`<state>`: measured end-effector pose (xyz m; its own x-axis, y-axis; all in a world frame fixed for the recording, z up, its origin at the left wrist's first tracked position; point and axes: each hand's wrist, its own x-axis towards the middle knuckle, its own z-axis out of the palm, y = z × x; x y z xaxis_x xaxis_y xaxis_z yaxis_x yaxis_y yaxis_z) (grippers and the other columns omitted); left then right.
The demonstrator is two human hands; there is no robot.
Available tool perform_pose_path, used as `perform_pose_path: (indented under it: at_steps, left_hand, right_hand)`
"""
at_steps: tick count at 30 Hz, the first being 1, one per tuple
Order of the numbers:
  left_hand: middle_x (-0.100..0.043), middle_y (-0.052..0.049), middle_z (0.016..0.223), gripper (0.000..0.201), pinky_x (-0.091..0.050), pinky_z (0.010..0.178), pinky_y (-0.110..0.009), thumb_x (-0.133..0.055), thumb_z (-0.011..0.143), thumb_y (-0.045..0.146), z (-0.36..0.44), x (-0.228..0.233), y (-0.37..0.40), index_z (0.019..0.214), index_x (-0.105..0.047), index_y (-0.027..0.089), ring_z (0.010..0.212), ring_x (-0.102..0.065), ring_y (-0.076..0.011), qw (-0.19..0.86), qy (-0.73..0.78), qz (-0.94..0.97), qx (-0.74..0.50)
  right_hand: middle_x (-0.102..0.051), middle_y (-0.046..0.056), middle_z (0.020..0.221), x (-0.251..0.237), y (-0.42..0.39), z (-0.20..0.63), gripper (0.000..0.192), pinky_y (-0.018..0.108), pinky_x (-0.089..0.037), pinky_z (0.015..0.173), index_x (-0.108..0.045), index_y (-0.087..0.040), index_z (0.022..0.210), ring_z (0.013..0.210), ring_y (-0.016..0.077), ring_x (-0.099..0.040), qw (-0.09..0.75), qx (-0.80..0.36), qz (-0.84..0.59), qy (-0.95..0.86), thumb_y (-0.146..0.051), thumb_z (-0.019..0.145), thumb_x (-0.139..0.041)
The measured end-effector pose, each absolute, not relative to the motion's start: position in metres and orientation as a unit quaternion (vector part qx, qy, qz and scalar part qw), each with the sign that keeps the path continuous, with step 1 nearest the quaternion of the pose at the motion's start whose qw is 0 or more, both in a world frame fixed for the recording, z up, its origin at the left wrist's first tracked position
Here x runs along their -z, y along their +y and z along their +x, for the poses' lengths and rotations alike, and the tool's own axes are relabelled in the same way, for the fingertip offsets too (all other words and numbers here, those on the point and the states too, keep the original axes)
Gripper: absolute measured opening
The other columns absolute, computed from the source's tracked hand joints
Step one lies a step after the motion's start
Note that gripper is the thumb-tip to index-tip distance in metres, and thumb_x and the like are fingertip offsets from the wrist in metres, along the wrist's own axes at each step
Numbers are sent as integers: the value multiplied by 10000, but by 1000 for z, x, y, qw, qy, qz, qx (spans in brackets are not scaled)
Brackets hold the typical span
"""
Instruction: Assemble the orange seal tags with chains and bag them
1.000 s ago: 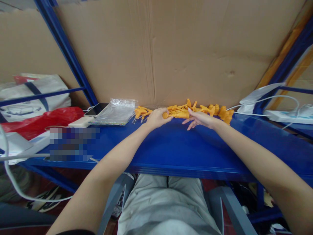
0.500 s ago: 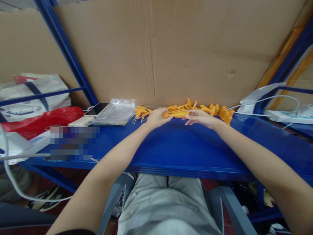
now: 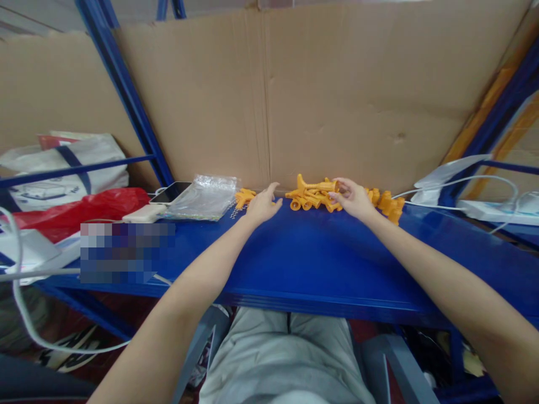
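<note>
The left hand (image 3: 263, 205) let go; the right hand (image 3: 352, 197) now lifts the orange part (image 3: 320, 186).

Head view, looking down over my arms at the blue counter (image 3: 303, 264). My right hand (image 3: 353, 199) pinches an orange part (image 3: 322, 185) at the top of the orange pile (image 3: 314, 199) against the cardboard (image 3: 269, 101). My left hand (image 3: 263, 205) lies open on the counter just left of the pile, holding nothing. More orange pieces (image 3: 389, 205) lie right of my right hand. A clear bag (image 3: 204, 196), phone (image 3: 170, 192) and red bag (image 3: 80, 207) lie at left.
</note>
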<state>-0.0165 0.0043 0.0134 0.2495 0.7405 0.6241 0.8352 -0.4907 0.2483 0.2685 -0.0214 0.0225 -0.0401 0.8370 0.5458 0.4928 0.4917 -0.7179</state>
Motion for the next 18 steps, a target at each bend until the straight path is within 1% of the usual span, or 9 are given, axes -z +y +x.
perform_pose_path:
  at_steps: [3, 6, 9, 11, 13, 18]
  left_hand:
    - [-677, -122, 1152, 410, -502, 932, -393, -587, 854, 274, -29, -8, 15, 1258, -573, 206, 1120, -633, -288, 97, -537, -777, 313]
    - [-621, -168, 1304, 445, -453, 1015, -486, -567, 860, 291, -38, -5, 19, 1295, -566, 198, 1252, -556, -349, 97, -594, -765, 230]
    - [-487, -176, 1490, 483, -395, 1062, -565, -526, 895, 336, -40, -4, 18, 1365, -530, 224, 1344, -478, -394, 62, -644, -749, 140]
    - [-392, -177, 1567, 497, -358, 1091, -580, -502, 913, 341, -40, -5, 16, 1397, -511, 227, 1379, -443, -406, 46, -658, -744, 107]
    - [-368, -190, 1577, 495, -344, 1098, -586, -486, 922, 319, -40, -5, 15, 1406, -511, 217, 1382, -440, -410, 46, -663, -740, 103]
    - [-503, -195, 1469, 434, -370, 1053, -612, -459, 929, 234, -43, -6, 17, 1345, -579, 223, 1340, -475, -418, 61, -673, -724, 140]
  right_hand:
    - [-714, 127, 1157, -29, -19, 266, 512, 434, -547, 826, -580, -211, 1343, 892, 283, -714, 461, -2, -529, -712, -411, 875, -642]
    - [-700, 154, 1238, -33, -18, 256, 423, 468, -471, 903, -588, -190, 1338, 1027, 323, -688, 356, 153, -547, -742, -291, 929, -545]
    - [-652, 195, 1320, -33, -16, 243, 423, 469, -412, 906, -568, -157, 1354, 1043, 323, -679, 239, 252, -539, -768, -178, 963, -409]
    - [-664, 219, 1278, -32, -13, 235, 459, 450, -386, 891, -547, -126, 1370, 1008, 310, -681, 174, 290, -534, -775, -123, 970, -322]
    - [-681, 220, 1215, -30, -11, 229, 480, 429, -367, 879, -535, -107, 1373, 983, 299, -677, 125, 309, -534, -777, -91, 970, -274]
    - [-683, 228, 1131, -29, -12, 217, 458, 424, -349, 895, -568, -63, 1322, 1012, 306, -655, 66, 304, -536, -785, -81, 975, -269]
